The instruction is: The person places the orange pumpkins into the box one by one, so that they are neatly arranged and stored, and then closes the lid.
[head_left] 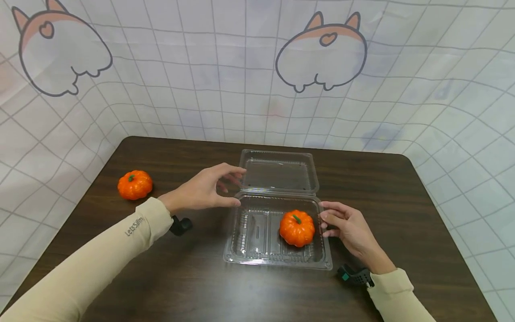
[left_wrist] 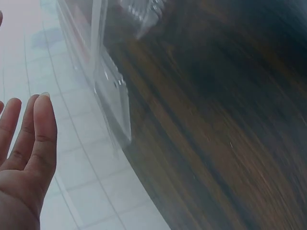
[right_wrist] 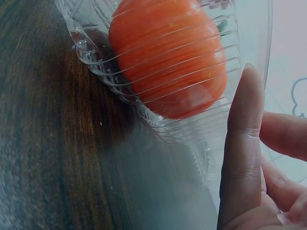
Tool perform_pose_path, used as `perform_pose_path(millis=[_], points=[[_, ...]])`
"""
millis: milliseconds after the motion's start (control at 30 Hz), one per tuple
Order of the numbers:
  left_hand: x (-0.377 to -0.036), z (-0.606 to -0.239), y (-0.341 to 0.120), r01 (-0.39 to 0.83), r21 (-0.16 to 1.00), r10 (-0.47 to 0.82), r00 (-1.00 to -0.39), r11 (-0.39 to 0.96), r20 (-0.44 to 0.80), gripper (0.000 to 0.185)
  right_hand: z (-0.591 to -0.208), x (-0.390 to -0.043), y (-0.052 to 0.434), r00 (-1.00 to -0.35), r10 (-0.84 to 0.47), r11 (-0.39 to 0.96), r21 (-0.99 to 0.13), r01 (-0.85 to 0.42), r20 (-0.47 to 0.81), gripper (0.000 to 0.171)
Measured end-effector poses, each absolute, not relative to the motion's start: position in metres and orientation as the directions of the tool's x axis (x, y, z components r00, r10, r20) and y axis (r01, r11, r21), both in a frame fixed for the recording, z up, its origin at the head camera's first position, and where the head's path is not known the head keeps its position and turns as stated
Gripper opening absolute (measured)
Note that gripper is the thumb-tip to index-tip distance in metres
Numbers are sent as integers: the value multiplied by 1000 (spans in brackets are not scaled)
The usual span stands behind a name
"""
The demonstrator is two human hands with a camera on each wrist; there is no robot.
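Two hands are held at the clear clamshell container [head_left: 257, 232], fingers relaxed and gripping nothing: the left hand [head_left: 203, 190] by its raised lid [head_left: 277, 172], the right hand [head_left: 348, 228] at its right rim. One pumpkin [head_left: 297, 228] is seated in the tray; another pumpkin [head_left: 134, 184] is left well apart.

This looks like a staged recording booth, not a lived-in room. A dark wood-grain tabletop [head_left: 201, 277] stands closed in behind and on both sides by a white grid-patterned cloth backdrop [head_left: 225, 89] printed with cartoon animal figures [head_left: 322, 53]. Black camera mounts [head_left: 180, 225] sit strapped at both wrists.
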State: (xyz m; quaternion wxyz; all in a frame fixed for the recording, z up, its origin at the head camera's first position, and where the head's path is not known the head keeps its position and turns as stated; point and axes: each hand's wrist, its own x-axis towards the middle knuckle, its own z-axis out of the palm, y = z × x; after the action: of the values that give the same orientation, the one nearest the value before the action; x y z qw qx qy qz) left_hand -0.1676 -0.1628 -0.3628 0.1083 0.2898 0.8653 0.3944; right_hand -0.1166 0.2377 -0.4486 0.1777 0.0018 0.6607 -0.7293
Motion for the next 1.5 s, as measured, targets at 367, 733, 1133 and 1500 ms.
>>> perform_pose_path(millis=[367,733,1133,1500], points=[[-168,-352,-201,418,700,530,-846,579,66,76,-448,-116,237,-936,-254,-62,-961,269,-246,41],[-163,-342,-238,383,666,443,-892,640,88,74,-448,-115,237,-938,-255,-72,-963,260,-234,36],[-165,-336,-280,256,643,285,-957,722,62,74,-451,-114,239,-939,-268,-76,-966,245,-217,32],[-161,-338,-318,202,623,192,-978,756,85,74,-451,-116,238,-938,-267,-79,-965,249,-220,33]])
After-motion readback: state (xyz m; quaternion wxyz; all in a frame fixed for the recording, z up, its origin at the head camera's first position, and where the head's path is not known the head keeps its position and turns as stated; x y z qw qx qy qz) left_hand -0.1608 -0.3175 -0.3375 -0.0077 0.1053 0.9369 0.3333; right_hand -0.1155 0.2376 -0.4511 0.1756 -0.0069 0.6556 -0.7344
